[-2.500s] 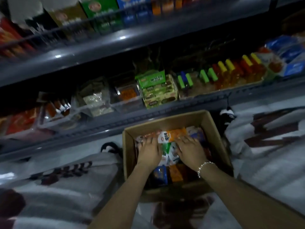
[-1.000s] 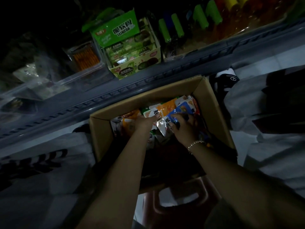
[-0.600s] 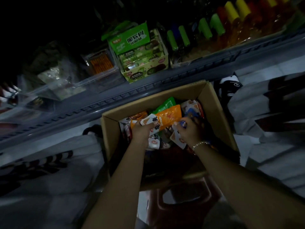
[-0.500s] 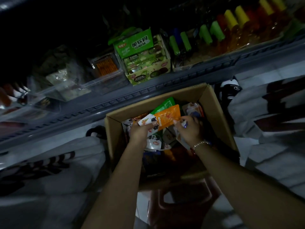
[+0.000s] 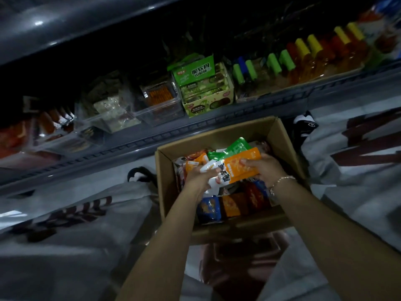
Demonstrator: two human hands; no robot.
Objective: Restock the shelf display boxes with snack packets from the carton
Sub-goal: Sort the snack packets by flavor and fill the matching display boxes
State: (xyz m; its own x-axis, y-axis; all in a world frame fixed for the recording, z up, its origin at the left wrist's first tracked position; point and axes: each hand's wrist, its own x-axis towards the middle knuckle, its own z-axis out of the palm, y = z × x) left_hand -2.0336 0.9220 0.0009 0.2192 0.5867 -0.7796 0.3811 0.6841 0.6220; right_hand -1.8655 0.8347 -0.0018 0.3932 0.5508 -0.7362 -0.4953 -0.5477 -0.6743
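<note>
Dim shop aisle; dark grey shelf (image 5: 217, 127) runs across the upper frame, lit weakly from above. Carton (image 5: 288, 146) sits directly below the shelf edge, apparently propped on a reddish stool (image 5: 243, 263), which would keep it within easy reach of the display boxes.

Left hand (image 5: 199, 179): fingers curled round the white end of a bundle of snack packets (image 5: 236, 168), gripping from the left and beneath. Right hand (image 5: 267, 170): thumb on top of the orange packet, fingers under the bundle's right end; a bracelet shows at the wrist. Bundle held over the carton's opening, above the packets left inside. A green packet (image 5: 236, 146) fans out behind the orange one. Two-handed hold likely because the foil packets are loose and slippery; squaring them between both palms keeps the stack together.

More packets (blue, orange, red) stand on edge along the carton's near wall.

On the shelf: green display box (image 5: 206, 101), partly filled, header card upright; clear plastic bin (image 5: 160, 105) with orange sticks to its left; row of bottles with green and yellow caps (image 5: 303, 53) to the right.

Judgement: step in hand is gathering and lifting a batch; which box it is meant for cannot be told yet. Risk: the green packet slipping off the back of the bundle
</note>
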